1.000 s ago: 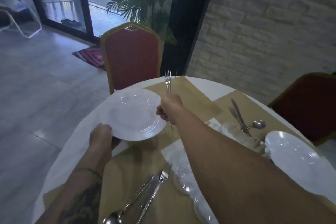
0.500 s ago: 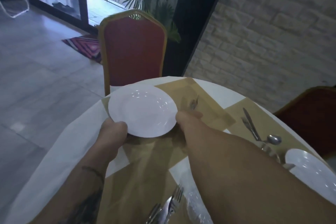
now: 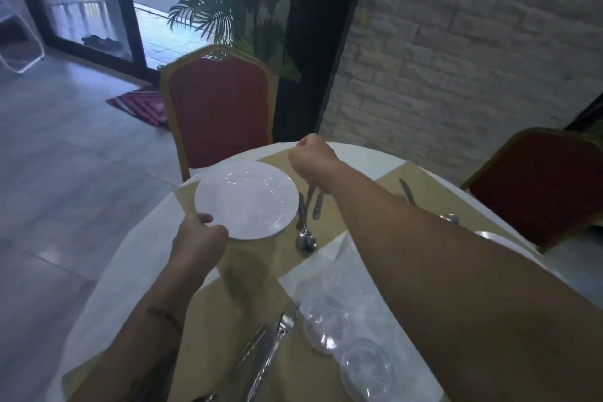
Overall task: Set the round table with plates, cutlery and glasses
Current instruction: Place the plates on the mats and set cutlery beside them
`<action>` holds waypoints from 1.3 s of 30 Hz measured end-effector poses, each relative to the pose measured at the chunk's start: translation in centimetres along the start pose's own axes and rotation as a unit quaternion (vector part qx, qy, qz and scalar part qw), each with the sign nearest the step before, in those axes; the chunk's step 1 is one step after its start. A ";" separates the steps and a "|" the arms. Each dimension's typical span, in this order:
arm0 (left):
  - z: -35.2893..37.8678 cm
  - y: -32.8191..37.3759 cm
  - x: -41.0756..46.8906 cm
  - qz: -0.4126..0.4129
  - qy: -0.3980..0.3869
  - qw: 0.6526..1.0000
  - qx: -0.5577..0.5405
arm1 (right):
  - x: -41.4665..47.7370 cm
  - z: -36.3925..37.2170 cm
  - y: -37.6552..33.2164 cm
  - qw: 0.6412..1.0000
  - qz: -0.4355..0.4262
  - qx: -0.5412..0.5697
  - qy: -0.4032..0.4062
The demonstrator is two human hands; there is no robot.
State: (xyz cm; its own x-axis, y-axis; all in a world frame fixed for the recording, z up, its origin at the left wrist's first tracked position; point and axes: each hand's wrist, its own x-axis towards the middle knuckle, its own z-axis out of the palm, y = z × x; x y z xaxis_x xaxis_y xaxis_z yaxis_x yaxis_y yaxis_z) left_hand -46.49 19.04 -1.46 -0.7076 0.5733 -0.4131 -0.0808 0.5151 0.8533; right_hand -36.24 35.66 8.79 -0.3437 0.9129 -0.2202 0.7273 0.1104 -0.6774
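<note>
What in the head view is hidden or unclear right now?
Head view:
- right hand: whether it grips the silver cutlery beside the white round plate; knuckles hide its fingers.
- second white plate, far right: mostly behind right forearm.
- near silver fork: handle cut off by bottom edge.

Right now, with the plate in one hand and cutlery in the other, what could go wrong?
The left hand grips the plate by its near rim only, so it might tip. The cutlery dangling from the right hand hangs close to that plate and could clink it.
</note>
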 end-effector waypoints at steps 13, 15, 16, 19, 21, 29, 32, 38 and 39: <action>10.2 -0.8 -27.9 -0.025 -0.125 0.989 -0.073 | -25.5 -21.5 20.3 0.983 -0.069 0.122 -0.120; 13.1 -3.3 -31.2 -0.050 -0.147 0.986 -0.058 | -29.1 -22.1 25.6 0.982 -0.035 0.146 -0.117; 15.0 -4.7 -32.6 -0.059 -0.159 0.984 -0.049 | -30.9 -22.1 28.3 0.982 -0.014 0.151 -0.111; 20.4 -8.2 -36.6 -0.067 -0.182 0.981 0.009 | -35.5 -20.2 36.4 0.988 0.057 0.102 -0.102; 23.2 -9.8 -38.4 -0.035 -0.208 0.976 0.054 | -36.7 -18.3 40.3 0.993 0.066 0.005 -0.099; 26.0 -12.6 -41.8 0.030 -0.183 0.970 0.160 | -35.4 -15.8 45.7 0.935 -0.033 -0.333 -0.114; 25.7 -13.8 -42.1 0.016 -0.190 0.965 0.180 | -34.3 -15.1 46.3 0.910 -0.085 -0.402 -0.057; 25.3 -13.5 -43.6 0.050 -0.216 0.964 0.143 | -33.5 -15.4 45.8 0.847 -0.132 -0.516 0.004; 25.4 -13.2 -43.9 0.037 -0.216 0.967 0.132 | -33.5 -15.8 45.9 0.838 -0.125 -0.531 -0.006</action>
State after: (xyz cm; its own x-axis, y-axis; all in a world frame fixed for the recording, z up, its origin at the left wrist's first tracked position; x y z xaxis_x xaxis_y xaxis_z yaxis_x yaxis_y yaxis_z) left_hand 3.46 3.20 -2.70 -0.3408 0.7985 -0.4962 0.1808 0.5737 0.7989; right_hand 18.07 16.32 -3.80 -0.5652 0.8058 -0.1764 0.7486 0.5909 0.3008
